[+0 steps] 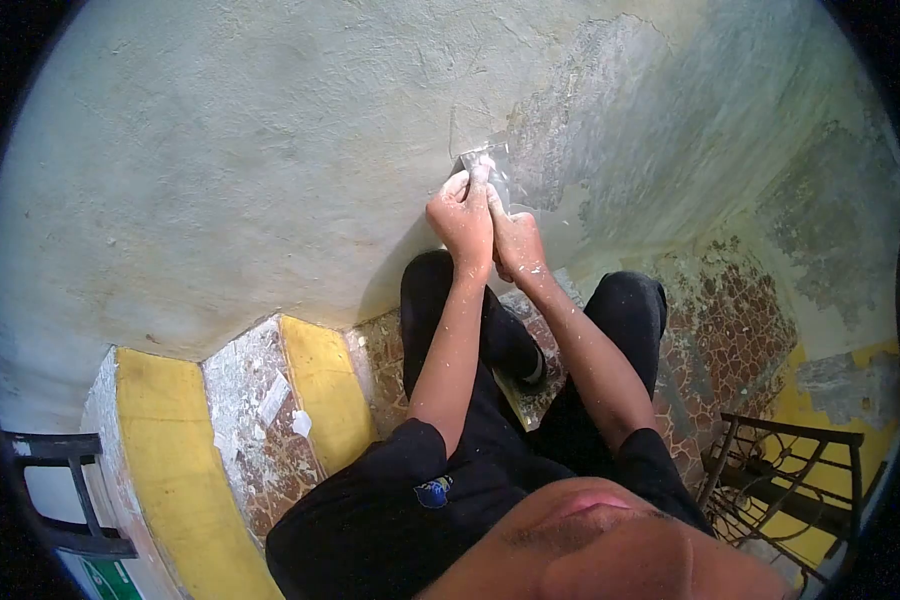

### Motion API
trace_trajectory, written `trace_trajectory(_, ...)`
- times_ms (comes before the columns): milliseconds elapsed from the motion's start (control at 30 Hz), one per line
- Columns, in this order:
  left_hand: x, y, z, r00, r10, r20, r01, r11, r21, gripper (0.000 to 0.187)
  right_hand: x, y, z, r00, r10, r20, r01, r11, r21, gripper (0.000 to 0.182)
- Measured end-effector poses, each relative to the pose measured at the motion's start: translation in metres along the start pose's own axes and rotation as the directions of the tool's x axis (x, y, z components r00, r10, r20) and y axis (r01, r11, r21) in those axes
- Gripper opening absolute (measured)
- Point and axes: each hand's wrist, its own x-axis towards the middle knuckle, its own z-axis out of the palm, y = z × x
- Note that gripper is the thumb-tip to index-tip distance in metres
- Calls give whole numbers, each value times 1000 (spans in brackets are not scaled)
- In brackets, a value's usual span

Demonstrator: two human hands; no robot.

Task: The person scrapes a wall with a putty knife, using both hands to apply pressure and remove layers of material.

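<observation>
The person's left hand (pixel 460 215) and right hand (pixel 520 243) both grip a flat scraper (pixel 500 165) against the wall (pixel 300 150) — its handle largely hidden. Too steep an angle could gouge the surface; fingers close to the blade — dusty, perhaps slippery — might slide and get nicked.

Near the center of the frame, we press a flat scraper (pixel 487 157) to the wall (pixel 270 150) with our left hand (pixel 518 245) and right hand (pixel 462 222) close together. Yellow-edged steps (pixel 175 440) lie lower left, strewn with pale flakes (pixel 273 398); a dark metal railing (pixel 785 480) stands lower right.
</observation>
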Motion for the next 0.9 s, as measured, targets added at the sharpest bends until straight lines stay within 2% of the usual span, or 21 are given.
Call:
trace_trajectory(133, 1, 3, -1, 1000, -15, 13, 15, 1000, -4, 28, -8, -6, 0, 1000, 6, -13, -6, 1000, 24, 87)
trace_trajectory(200, 2, 5, -2, 1000, 0, 16, -2, 997, 84, 31, -5, -3, 2, 1000, 9, -9, -8, 998, 63, 86)
trace_trajectory(333, 1, 9, -2, 999, 32, -7, -30, 991, 134, 33, -5, -1, 5, 998, 59, 26, -62, 990, 128, 84)
trace_trajectory(400, 2, 10, -1, 998, 56, -15, -54, 991, 119, 34, -4, -1, 8, 999, 22, 40, -29, 985, 170, 82)
trace_trajectory(533, 3, 18, 3, 998, 54, -25, -49, 985, 162, 35, -2, -1, 13, 1000, -5, 16, 3, 993, 114, 71)
trace_trajectory(600, 10, 22, 12, 982, 177, -69, -168, 979, 114, 35, 7, -12, 8, 961, -267, -79, 273, 959, 79, 62)
trace_trajectory(667, 29, 62, 31, 964, 267, -9, -264, 959, 102, 32, 18, -28, -2, 846, -511, -151, 519, 855, 14, 53)
trace_trajectory(700, 39, 78, 44, 931, 365, 17, -366, 929, 59, 29, 20, -38, -7, 763, -621, -177, 628, 778, -23, 49)
trace_trajectory(767, 43, 111, 67, 930, 345, 127, -364, 913, 183, 31, 20, -69, -20, 535, -814, -224, 818, 566, -104, 42)
trace_trajectory(800, 41, 113, 73, 925, 359, 126, -377, 909, 179, 31, 8, -76, -19, 683, -653, -327, 726, 659, 199, 49)
trace_trajectory(833, 34, 107, 75, 931, 323, 169, -357, 901, 245, 33, 19, -67, -22, 679, -655, -332, 730, 653, 203, 49)
trace_trajectory(900, 21, 76, 74, 936, 272, 222, -333, 888, 316, 35, 46, -24, -31, 895, -399, -198, 439, 865, 242, 56)
